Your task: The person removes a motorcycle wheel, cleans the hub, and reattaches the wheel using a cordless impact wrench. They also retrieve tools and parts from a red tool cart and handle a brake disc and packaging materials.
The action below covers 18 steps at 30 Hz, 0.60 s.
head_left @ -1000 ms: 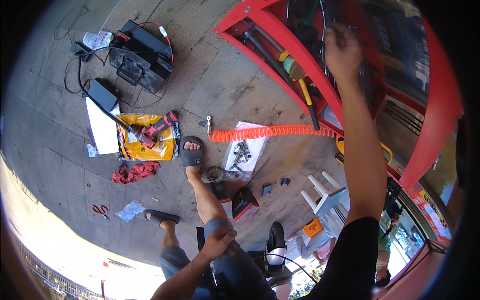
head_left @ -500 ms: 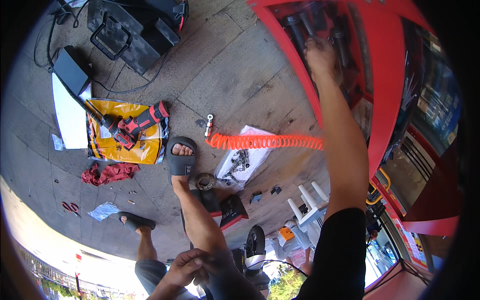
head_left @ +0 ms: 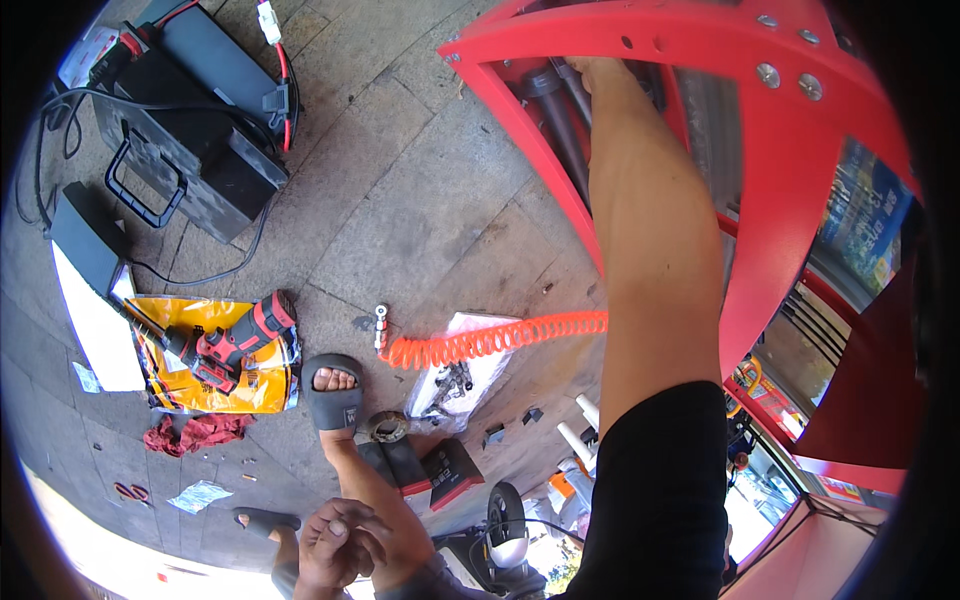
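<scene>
Left hand near, fingers loosely curled, slightly apart. Farther: orange coiled plastic hose. Far right: right hand inside red metal rack, beside 2 dark cylindrical tubes; fingers hidden, can't tell if it's gripping.

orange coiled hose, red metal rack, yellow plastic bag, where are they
Orange coiled hose (head_left: 475, 345): head view, middle coils
Red metal rack (head_left: 780, 205): head view, broad side panel
Yellow plastic bag (head_left: 185, 391): head view, lower left part

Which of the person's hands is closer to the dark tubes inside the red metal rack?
Right. The right hand is inside the red metal rack, beside the dark tubes; contact is unclear. The left hand is well away, by the person's leg.
</scene>
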### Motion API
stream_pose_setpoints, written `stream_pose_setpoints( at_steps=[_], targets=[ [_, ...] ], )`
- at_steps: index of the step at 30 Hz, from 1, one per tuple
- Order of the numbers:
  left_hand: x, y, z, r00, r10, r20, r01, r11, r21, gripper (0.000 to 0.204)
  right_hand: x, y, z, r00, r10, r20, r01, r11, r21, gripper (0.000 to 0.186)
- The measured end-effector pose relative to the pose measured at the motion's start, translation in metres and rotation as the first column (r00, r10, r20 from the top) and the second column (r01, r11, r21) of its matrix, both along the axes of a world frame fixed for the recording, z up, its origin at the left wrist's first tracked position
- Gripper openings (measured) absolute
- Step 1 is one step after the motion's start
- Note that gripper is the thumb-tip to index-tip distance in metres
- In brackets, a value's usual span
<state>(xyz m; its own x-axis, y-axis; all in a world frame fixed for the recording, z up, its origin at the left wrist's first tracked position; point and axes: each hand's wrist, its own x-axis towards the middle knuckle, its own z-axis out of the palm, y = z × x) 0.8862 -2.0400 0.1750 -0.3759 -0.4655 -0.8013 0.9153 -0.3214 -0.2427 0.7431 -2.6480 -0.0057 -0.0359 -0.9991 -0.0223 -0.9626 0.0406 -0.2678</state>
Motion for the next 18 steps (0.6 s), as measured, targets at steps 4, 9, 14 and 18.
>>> stream_pose_setpoints(
  at_steps=[4,9,14,18],
  targets=[
    [0.009,0.009,0.001,0.987,-0.078,0.141,0.068,0.995,0.075,0.040,-0.009,0.010,0.000,0.988,-0.058,0.146,0.069,0.995,-0.071,0.041],
    [0.022,0.017,-0.001,0.943,-0.182,0.280,0.125,0.970,0.208,0.037,-0.016,0.014,-0.004,0.925,-0.202,0.321,0.193,0.979,0.058,0.041],
    [0.024,0.022,-0.005,0.914,-0.209,0.348,0.124,0.960,0.251,0.032,-0.026,0.007,0.004,0.767,-0.272,0.581,0.221,0.962,0.159,0.041],
    [0.023,0.020,-0.006,0.905,-0.181,0.384,0.096,0.968,0.231,0.030,-0.041,0.007,0.019,0.553,-0.403,0.730,0.259,0.915,0.309,0.041]
  ],
)
